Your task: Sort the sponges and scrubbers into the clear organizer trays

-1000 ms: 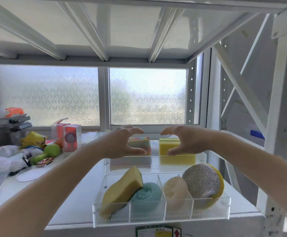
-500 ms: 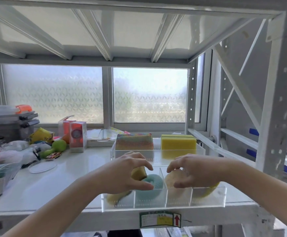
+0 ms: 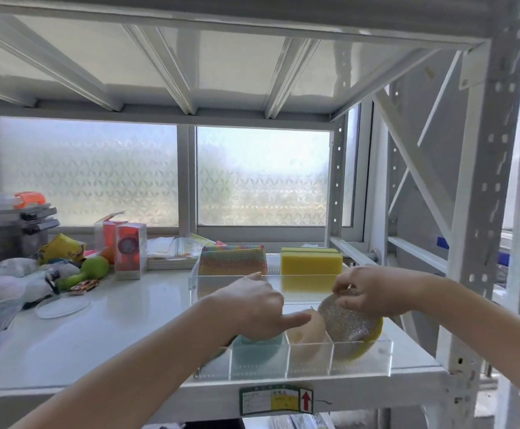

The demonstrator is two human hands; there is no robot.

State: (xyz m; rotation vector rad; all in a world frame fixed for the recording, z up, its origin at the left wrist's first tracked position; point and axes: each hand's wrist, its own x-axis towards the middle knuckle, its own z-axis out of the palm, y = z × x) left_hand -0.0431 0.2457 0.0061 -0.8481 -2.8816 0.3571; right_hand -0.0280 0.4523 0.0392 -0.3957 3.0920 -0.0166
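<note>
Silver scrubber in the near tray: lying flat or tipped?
Tipped. The silver scrubber leans up out of the near tray's right compartment, its top edge pinched by the right hand.

Glittery metallic scrubber (image 3: 343, 320) — clear glossy plastic tray (image 3: 308, 360)

Head-worn view — close, facing forward-down at the shelf (image 3: 113, 329).

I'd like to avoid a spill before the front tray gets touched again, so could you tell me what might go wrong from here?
1. The front tray sits at the shelf's front edge; a push or pull could tip it off.
2. The right hand pinches the glittery round scrubber, which leans on the beige sponge; lifting it may drag that sponge out.
3. The left hand presses over the teal scrubber, possibly shifting the tray.
</note>
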